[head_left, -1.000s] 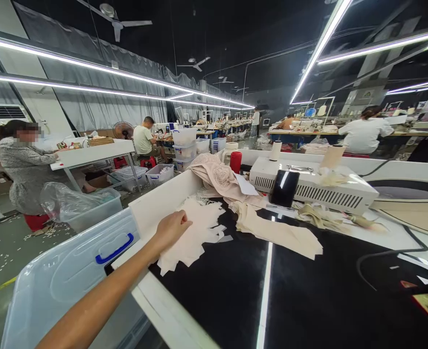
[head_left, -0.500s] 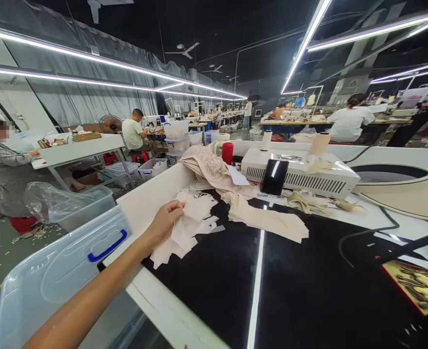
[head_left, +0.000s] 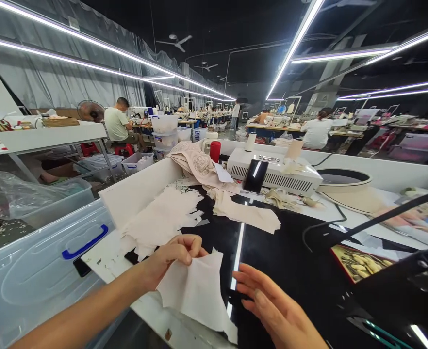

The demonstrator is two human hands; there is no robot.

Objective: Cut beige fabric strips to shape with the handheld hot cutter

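Note:
My left hand [head_left: 179, 252] pinches the upper edge of a pale pink fabric piece [head_left: 199, 291], which hangs over the front edge of the table. Just right of the cloth, my right hand [head_left: 268, 300] is open, fingers stretched and holding nothing; a small gap lies between it and the fabric. Behind my left hand, a spread of more pale fabric pieces [head_left: 159, 218] covers the left part of the black tabletop [head_left: 290, 252]. Farther back lie a longer beige strip [head_left: 250, 213] and a heap of beige lace fabric [head_left: 195, 162].
A phone [head_left: 255, 175] leans on a white slotted box [head_left: 275, 169], near a red thread cone [head_left: 215, 151]. To the right are a tray of sunflower seeds or similar [head_left: 361, 261], a black lamp arm [head_left: 396, 213] and small snips [head_left: 377, 332]. A lidded plastic bin [head_left: 42, 271] stands left.
My left hand has lifted one fabric piece off the spread and brought it nearer and to the right. My right hand has come into view. The view has turned to the right.

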